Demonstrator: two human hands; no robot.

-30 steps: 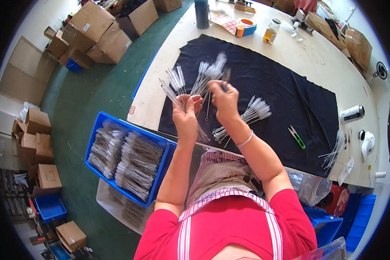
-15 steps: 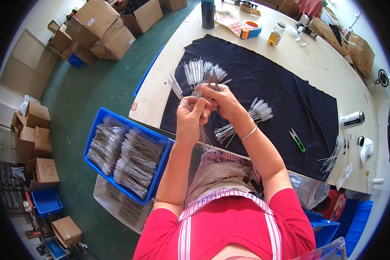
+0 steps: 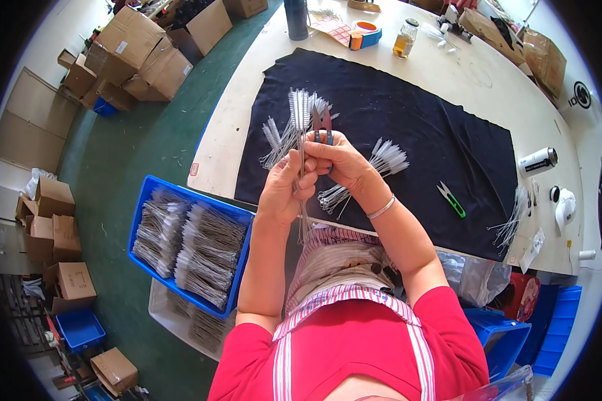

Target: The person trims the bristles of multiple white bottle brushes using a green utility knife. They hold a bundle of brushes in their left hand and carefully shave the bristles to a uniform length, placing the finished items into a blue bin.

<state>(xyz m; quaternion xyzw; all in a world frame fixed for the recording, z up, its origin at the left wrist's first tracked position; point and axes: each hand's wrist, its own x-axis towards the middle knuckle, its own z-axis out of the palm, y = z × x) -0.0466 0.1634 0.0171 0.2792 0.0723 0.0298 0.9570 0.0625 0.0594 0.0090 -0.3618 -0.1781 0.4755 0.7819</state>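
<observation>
My left hand (image 3: 284, 190) is closed around a bundle of thin wire brushes (image 3: 299, 110). Their white bristle ends point up and their wire stems hang below the fist toward my apron. Close against it, my right hand (image 3: 341, 159) grips a pair of scissors (image 3: 322, 125) with dark blades pointing away from me; its fingertips also touch the bundle's stems. Just left of and behind the held bundle, more brushes (image 3: 272, 136) lie on the black cloth (image 3: 441, 137). Another fanned pile of brushes (image 3: 388, 158) rests right of my hands.
Green-handled snips (image 3: 452, 200) and loose wires (image 3: 512, 217) lie toward the right. A blue bin (image 3: 135, 224) full of brushes stands left of my arm. On the table's far side are a tape roll (image 3: 366, 35), a jar (image 3: 405, 39) and a dark bottle (image 3: 295, 20).
The held bundle now stands upright and closer together. The brushes that fanned out left of my left hand now lie on the cloth. The scissors' blades show more clearly.
</observation>
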